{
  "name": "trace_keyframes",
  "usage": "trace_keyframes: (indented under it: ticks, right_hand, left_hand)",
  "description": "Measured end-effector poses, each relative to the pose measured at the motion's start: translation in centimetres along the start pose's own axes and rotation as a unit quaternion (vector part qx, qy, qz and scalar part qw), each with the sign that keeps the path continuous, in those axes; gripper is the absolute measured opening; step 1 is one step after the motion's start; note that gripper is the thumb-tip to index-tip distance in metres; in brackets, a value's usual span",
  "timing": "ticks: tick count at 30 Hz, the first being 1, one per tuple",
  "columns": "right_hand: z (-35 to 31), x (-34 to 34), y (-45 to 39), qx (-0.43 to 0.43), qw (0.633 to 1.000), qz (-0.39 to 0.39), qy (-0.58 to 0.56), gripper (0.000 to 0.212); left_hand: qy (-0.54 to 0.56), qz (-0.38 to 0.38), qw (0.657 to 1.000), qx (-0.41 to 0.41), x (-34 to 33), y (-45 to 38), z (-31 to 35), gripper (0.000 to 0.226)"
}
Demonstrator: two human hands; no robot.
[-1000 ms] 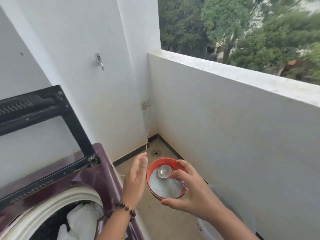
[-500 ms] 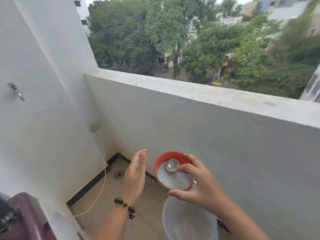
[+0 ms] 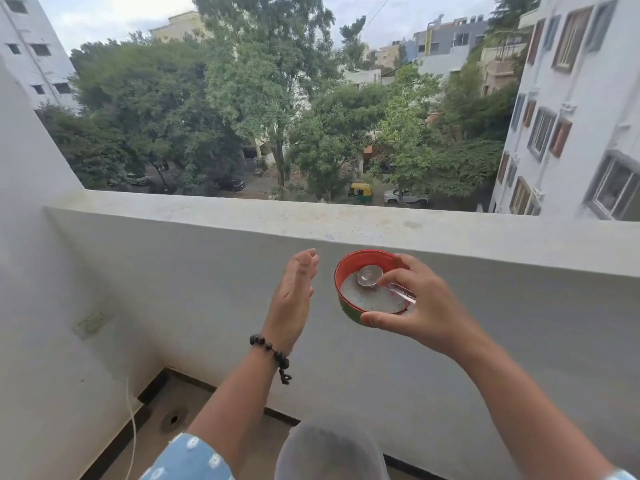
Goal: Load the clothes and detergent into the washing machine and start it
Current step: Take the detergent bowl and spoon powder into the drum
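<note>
Facing a white balcony parapet [image 3: 346, 230], with trees [image 3: 263, 109], parked cars and a yellow auto-rickshaw [image 3: 360, 192] in the street below, and white apartment blocks [image 3: 575, 109] to the right. Right hand [image 3: 419, 306] raised in front of the parapet wall, wrapped around a red bowl [image 3: 360, 261]: thumb along the near lower side, fingers curled over the far rim, with one fingertip pressing the handle of a metal spoon [image 3: 370, 276] down against the rim. Spoon bowl resting inside, on a bed of whitish detergent powder [image 3: 370, 299] filling the lower part. Left hand [image 3: 294, 299] just beside the bowl but apart from it, held upright and empty, palm turned toward the bowl, fingers straight and pressed together. Dark beaded bracelet [image 3: 272, 355] around the left wrist; blue patterned sleeve [image 3: 190, 459] at the bottom edge. Below the hands, a pale round bucket or tub [image 3: 329, 452], blurred, standing on the tiled floor against the wall base. To the left, a round floor drain [image 3: 173, 419] near the corner, a thin white cord [image 3: 131, 420] hanging down the side wall, and a white socket plate [image 3: 91, 322] higher on that wall. Washing machine and clothes out of view. Nothing between the bowl and the parapet top; forearms crossing the lower view and hiding part of the floor.
</note>
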State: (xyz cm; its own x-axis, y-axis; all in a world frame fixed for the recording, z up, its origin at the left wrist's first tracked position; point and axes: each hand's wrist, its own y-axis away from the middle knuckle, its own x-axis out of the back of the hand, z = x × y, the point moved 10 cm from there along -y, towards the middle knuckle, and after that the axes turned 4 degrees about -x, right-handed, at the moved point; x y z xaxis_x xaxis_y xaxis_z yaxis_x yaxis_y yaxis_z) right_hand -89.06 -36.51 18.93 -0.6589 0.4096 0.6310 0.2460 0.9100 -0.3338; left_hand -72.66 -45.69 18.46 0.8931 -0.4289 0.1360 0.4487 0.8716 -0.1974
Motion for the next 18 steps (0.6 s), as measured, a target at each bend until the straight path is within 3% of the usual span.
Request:
trace_keyframes:
  ticks: [4, 7, 13, 18]
  right_hand:
    - [1.7, 3.2, -2.4, -0.02, 0.999, 0.03, -0.001, 0.057]
    - [2.5, 5.2, -4.1, -0.025, 0.998, 0.048, 0.009, 0.044]
    - [4.6, 6.7, -7.7, -0.054, 0.996, 0.047, 0.045, 0.035]
    - [6.4, 6.3, -10.3, -0.075, 0.994, 0.026, 0.077, 0.038]
  left_hand:
    - [0.008, -0.009, 1.0, 0.004, -2.4, -2.5, 1.4, 0.071]
    - [0.01, -0.022, 1.0, 0.005, -4.0, -3.7, 1.9, 0.074]
    - [0.04, -0.047, 0.998, 0.028, -6.1, -6.0, 2.7, 0.057]
    - [0.043, -0.04, 0.998, 0.023, -6.3, -7.8, 3.8, 0.06]
